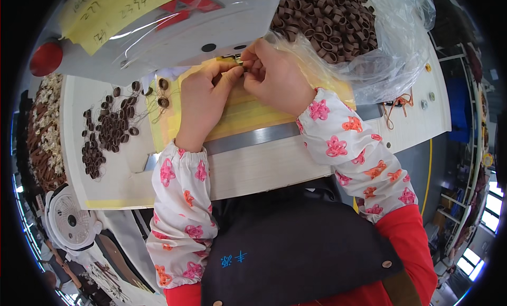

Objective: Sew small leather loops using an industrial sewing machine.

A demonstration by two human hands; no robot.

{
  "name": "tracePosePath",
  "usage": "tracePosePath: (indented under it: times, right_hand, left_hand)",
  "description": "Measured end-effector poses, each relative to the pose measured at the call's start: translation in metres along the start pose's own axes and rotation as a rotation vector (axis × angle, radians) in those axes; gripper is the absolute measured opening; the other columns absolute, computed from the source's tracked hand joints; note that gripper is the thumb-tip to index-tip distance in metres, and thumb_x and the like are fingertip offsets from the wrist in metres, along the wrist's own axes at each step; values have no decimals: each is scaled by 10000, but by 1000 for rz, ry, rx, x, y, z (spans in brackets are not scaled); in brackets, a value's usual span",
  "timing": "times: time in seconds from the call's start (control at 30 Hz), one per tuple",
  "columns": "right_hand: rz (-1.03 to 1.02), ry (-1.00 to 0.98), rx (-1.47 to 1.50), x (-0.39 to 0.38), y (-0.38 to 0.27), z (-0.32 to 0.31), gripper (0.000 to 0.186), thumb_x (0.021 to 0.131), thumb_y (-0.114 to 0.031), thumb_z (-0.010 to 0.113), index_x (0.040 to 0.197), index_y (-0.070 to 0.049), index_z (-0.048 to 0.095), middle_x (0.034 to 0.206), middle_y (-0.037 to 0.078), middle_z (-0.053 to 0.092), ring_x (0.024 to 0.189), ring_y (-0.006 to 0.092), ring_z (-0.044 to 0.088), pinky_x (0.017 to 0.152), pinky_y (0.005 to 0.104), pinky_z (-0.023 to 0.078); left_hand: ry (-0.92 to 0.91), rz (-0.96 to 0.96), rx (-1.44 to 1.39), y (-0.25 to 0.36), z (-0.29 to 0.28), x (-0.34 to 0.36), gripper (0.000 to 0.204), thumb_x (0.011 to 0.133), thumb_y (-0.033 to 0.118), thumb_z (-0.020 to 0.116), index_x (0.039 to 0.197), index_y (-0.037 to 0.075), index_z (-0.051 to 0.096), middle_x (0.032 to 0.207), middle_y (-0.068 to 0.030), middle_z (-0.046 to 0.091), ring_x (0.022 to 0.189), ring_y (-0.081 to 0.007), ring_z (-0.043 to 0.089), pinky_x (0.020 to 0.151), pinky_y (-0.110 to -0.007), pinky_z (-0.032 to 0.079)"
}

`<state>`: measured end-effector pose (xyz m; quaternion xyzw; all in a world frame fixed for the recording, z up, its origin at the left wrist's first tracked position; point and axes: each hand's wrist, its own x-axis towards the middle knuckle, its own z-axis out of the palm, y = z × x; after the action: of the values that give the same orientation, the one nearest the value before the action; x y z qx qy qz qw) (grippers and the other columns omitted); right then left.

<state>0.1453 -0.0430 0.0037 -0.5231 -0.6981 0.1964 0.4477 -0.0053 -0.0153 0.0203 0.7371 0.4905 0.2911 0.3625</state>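
My left hand (208,100) and my right hand (272,76) meet beneath the grey machine head (190,26), fingertips pinched around a small dark piece (242,68) too hidden to name. They are over a yellow-covered work surface (185,147) with a metal strip (253,136). A few brown loops (163,101) with loose threads lie left of my left hand, beside a larger scattered group of threaded loops (113,126). A large heap of brown loops (327,26) sits in a clear plastic bag (391,73) at the back right.
The pale table (237,176) has orange cord (398,104) and small metal parts (424,104) at its right. A white fan (71,220) stands at the lower left, with piled material (47,131) beyond the table. Metal racking (454,205) stands to the right.
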Motion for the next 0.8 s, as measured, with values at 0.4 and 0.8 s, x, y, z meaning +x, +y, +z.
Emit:
tracePosePath:
  times: [0.4, 0.8]
  right_hand:
    - [-51, 16, -50, 8, 18, -6, 99, 711, -20, 617, 799, 18, 597, 699, 127, 613, 598, 220, 605, 532, 293, 464]
    - [-46, 113, -135, 13, 16, -4, 94, 709, -68, 633, 732, 22, 620, 657, 143, 611, 582, 267, 596, 537, 319, 461]
  left_hand:
    - [124, 146, 299, -7, 7, 5, 194, 761, 274, 617, 831, 100, 669, 550, -77, 553, 512, -238, 540, 504, -331, 411]
    - [122, 46, 374, -7, 7, 12, 274, 787, 364, 569, 838, 121, 686, 573, -95, 586, 520, -265, 567, 485, -327, 430]
